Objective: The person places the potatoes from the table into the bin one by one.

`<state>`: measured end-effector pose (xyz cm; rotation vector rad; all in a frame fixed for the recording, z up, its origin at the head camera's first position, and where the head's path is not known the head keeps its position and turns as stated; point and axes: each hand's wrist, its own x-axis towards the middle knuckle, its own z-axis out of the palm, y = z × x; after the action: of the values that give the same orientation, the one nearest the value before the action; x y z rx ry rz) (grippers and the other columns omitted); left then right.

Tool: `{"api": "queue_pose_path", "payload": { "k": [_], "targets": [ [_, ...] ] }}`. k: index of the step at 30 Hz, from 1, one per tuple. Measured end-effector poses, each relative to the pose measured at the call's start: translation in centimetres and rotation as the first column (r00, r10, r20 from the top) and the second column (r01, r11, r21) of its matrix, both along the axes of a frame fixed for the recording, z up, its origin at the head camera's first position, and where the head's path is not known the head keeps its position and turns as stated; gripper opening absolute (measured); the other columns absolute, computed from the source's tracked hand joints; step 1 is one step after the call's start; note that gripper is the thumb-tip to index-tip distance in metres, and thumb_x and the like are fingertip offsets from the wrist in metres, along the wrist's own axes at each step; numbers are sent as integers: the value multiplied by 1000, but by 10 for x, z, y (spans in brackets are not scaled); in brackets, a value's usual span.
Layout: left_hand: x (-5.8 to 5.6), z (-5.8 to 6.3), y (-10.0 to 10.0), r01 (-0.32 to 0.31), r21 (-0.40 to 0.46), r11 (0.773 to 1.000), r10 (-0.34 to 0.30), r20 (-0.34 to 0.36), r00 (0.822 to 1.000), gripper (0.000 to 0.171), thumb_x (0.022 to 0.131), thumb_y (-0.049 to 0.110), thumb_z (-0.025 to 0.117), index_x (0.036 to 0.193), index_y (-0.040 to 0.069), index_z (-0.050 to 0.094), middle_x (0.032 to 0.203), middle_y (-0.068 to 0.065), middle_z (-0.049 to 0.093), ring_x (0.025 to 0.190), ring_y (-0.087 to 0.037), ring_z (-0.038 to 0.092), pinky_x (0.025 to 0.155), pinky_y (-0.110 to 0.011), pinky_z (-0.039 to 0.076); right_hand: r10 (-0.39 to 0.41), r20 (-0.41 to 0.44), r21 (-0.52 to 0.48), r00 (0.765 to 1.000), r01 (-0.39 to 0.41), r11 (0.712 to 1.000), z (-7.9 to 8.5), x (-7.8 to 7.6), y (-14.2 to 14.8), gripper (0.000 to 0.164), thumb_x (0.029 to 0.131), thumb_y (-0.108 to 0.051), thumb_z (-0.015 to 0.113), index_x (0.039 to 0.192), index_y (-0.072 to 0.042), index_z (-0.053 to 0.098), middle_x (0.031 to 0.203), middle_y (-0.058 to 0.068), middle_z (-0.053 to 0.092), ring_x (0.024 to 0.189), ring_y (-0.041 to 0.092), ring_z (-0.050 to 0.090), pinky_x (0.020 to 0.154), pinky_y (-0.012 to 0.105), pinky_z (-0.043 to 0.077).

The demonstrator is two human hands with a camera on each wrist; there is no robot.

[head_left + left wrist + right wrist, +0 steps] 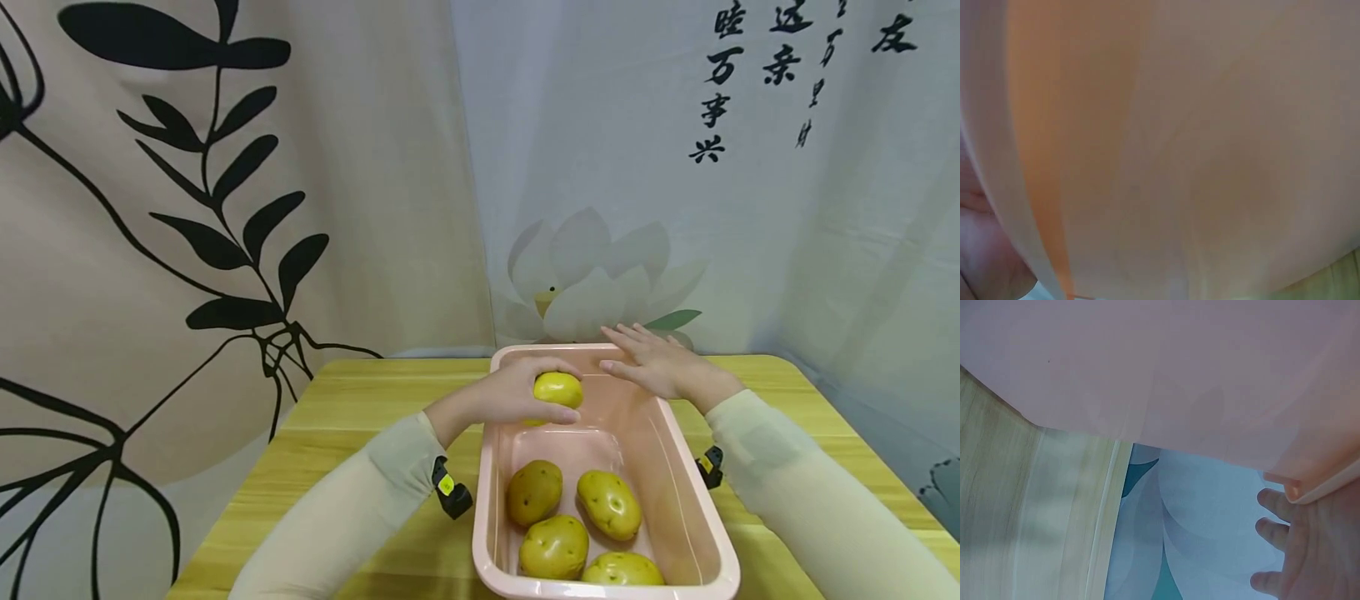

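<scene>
My left hand (517,392) reaches over the left rim of a pink plastic bin (697,500) and grips a yellow potato (558,389) between fingers and thumb, near the bin's far end. At the far right corner my right hand (660,362) lies over the rim with its fingers spread and straight. Several more potatoes (609,504) lie on the bin floor at the near end. In the right wrist view, the fingers (1272,534) stick out past the bin's corner. The bin's blurred wall (1222,156) fills most of the left wrist view.
The bin stands on a wooden table (390,433), with tabletop showing on both sides of it. Behind the table's back edge hangs a pale printed curtain (390,183) with black plants, a lotus and writing.
</scene>
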<state>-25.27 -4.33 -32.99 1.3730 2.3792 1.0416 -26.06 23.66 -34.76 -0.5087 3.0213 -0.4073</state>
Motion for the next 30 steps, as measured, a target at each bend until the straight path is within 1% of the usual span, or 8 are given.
{"api": "queue_pose_path", "payload": {
  "k": [4, 7, 10, 13, 16, 19, 24, 30],
  "targets": [
    [-4, -3, 5, 9, -99, 995, -11, -14, 1000, 57, 81, 50, 73, 127, 20, 58, 105, 11, 60, 89, -7, 59, 80, -23, 50, 1, 6, -1, 1000, -1, 1000, 0, 0, 0, 78, 94, -68, 30, 155, -21, 17, 158, 17, 14, 144, 42, 5, 103, 73, 0],
    [-8, -5, 10, 10, -172, 985, -16, -32, 999, 59, 79, 54, 73, 126, 22, 58, 104, 14, 60, 90, -5, 58, 80, -21, 48, 2, 12, -5, 1000, -2, 1000, 0, 0, 0, 79, 94, -69, 29, 155, -21, 17, 159, 17, 13, 144, 42, 4, 103, 73, 1],
    [-11, -9, 17, 33, -238, 971, -45, -46, 998, 58, 79, 53, 74, 125, 22, 58, 102, 14, 60, 88, -5, 57, 78, -20, 48, 3, 11, -5, 1000, -3, 1000, 0, 0, 0, 81, 93, -71, 28, 155, -21, 17, 158, 17, 13, 144, 42, 4, 103, 73, 2],
    [-14, -11, 23, 64, -293, 954, -81, -45, 996, 55, 79, 49, 75, 124, 21, 59, 101, 14, 59, 87, -5, 57, 76, -19, 48, 0, 7, -6, 1000, 0, 1000, 0, 0, 1, 82, 92, -72, 28, 155, -21, 17, 158, 17, 14, 144, 42, 5, 103, 73, 3],
    [-15, -13, 27, 73, -341, 937, -95, -47, 994, 53, 79, 47, 77, 122, 22, 60, 99, 15, 59, 85, -5, 56, 75, -19, 48, 0, 4, -9, 1000, 0, 1000, 1, 0, 0, 82, 92, -72, 28, 155, -21, 17, 158, 16, 14, 144, 42, 5, 104, 72, 2],
    [-15, -13, 28, 71, -370, 926, -99, -58, 993, 53, 77, 48, 78, 121, 23, 61, 98, 15, 59, 83, -5, 56, 73, -19, 48, 2, 1, -6, 1000, -2, 1000, 1, 0, -1, 82, 92, -72, 27, 155, -21, 18, 158, 17, 14, 144, 42, 6, 104, 72, 2],
    [-14, -11, 28, 84, -383, 920, -117, -62, 991, 55, 75, 48, 79, 121, 23, 61, 98, 16, 59, 82, -5, 56, 72, -19, 48, 0, -11, -9, 1000, 0, 1000, 2, -1, 0, 82, 92, -72, 29, 155, -20, 19, 158, 17, 16, 143, 42, 7, 104, 72, 5],
    [-12, -11, 28, 97, -398, 912, -134, -66, 989, 56, 75, 44, 81, 123, 23, 61, 99, 16, 58, 83, -4, 56, 72, -18, 48, 2, -1, -13, 1000, -2, 1000, 1, -1, 0, 82, 92, -71, 30, 155, -20, 18, 158, 17, 16, 143, 43, 6, 105, 71, 6]
  ]
}}
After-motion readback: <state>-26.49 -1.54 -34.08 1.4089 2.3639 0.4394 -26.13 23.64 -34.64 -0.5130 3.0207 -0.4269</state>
